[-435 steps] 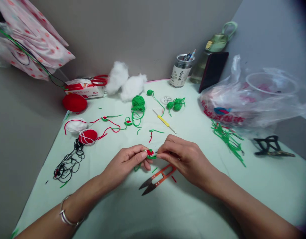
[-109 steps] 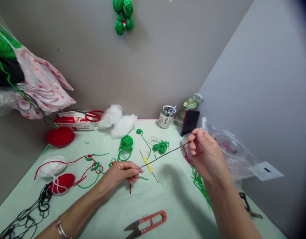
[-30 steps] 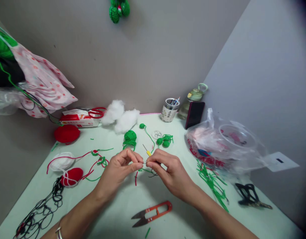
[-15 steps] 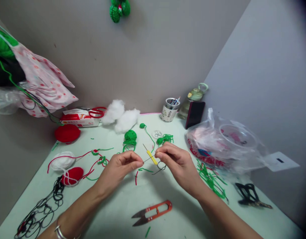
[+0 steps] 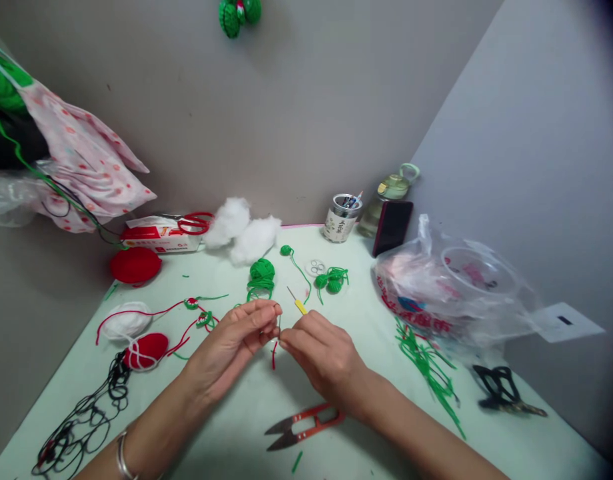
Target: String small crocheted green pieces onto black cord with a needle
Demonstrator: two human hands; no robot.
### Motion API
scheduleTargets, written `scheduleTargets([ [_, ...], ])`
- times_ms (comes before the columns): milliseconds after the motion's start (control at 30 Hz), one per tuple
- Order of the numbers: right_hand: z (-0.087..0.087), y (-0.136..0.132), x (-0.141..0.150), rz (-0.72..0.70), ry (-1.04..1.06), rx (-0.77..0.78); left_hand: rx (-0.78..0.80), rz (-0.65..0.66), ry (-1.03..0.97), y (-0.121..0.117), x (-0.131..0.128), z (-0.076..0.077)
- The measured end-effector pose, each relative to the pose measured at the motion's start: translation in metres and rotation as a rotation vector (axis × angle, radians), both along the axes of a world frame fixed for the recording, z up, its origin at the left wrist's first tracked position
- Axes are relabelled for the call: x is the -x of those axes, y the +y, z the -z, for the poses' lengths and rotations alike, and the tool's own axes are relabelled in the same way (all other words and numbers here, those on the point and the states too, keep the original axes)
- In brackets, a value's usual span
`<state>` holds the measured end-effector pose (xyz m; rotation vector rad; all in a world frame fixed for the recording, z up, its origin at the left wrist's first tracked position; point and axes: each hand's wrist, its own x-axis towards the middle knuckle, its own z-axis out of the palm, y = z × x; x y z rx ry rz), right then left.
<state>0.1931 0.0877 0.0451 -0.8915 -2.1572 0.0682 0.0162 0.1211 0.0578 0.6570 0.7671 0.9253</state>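
Note:
My left hand (image 5: 231,343) and my right hand (image 5: 331,357) are close together over the middle of the table. A short length of thin dark yarn (image 5: 279,325) runs between their fingertips, pinched by both; whether a needle is with it I cannot tell. Just beyond my right fingers lies a crochet hook (image 5: 300,306) with a yellow handle, partly covered by that hand. A red yarn scrap (image 5: 273,357) lies below the fingertips. Nearer to me are orange-handled thread snips (image 5: 296,427), their grip end partly under my right wrist.
Green yarn balls (image 5: 261,277), white stuffing (image 5: 256,240) and a pen tin (image 5: 342,219) stand farther back. At left are red yarn (image 5: 146,351) and tangled black yarn (image 5: 81,427). A plastic bag (image 5: 451,287), green strands (image 5: 426,367) and a black claw clip (image 5: 501,387) lie right.
My hands have come closer together, and my right hand has moved left and down, turning over. The strand between them now runs upright instead of slanted. The dark loop near my right hand is hidden.

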Motion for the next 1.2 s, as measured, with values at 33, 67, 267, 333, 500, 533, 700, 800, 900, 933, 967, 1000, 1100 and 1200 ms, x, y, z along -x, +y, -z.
scheduleTargets([
  [33, 0.000, -0.001, 0.001, -0.003, -0.015, -0.007, -0.054, -0.002, 0.086, -0.001, -0.001, 0.001],
  [67, -0.002, -0.002, 0.001, -0.008, -0.019, 0.003, -0.135, -0.005, 0.187, -0.002, -0.002, 0.001],
  [267, -0.020, 0.001, -0.011, -0.009, 0.111, 0.122, -0.687, 0.022, 0.583, -0.007, -0.003, 0.003],
  [333, -0.025, 0.004, -0.016, 0.016, 0.136, 0.157, -0.725, 0.064, 0.611, -0.007, -0.002, 0.002],
  [500, -0.028, 0.007, -0.020, 0.028, 0.163, 0.231, -0.667, 0.001, 0.641, -0.006, -0.001, -0.001],
  [533, -0.027, 0.007, -0.019, 0.024, 0.171, 0.242, -0.648, -0.020, 0.640, -0.005, -0.001, -0.001],
  [700, -0.024, 0.007, -0.018, 0.014, 0.192, 0.292, -0.547, 0.001, 0.558, -0.001, 0.003, 0.002],
  [800, -0.022, 0.008, -0.018, 0.013, 0.187, 0.318, -0.441, 0.063, 0.422, 0.000, 0.003, 0.004],
  [900, -0.020, 0.008, -0.017, 0.001, 0.181, 0.330, -0.391, 0.059, 0.349, -0.001, 0.002, 0.006],
  [933, -0.020, 0.008, -0.018, -0.005, 0.179, 0.334, -0.391, 0.050, 0.350, 0.000, 0.002, 0.007],
  [967, -0.020, 0.008, -0.018, -0.010, 0.179, 0.340, -0.397, 0.040, 0.359, 0.001, 0.003, 0.008],
  [1000, -0.021, 0.008, -0.019, -0.014, 0.184, 0.348, -0.404, 0.025, 0.371, 0.003, 0.004, 0.009],
  [1100, -0.025, 0.009, -0.023, -0.012, 0.212, 0.381, -0.414, -0.042, 0.408, 0.011, 0.013, 0.011],
  [1200, -0.029, 0.009, -0.026, -0.007, 0.232, 0.410, -0.440, -0.065, 0.453, 0.017, 0.020, 0.011],
])
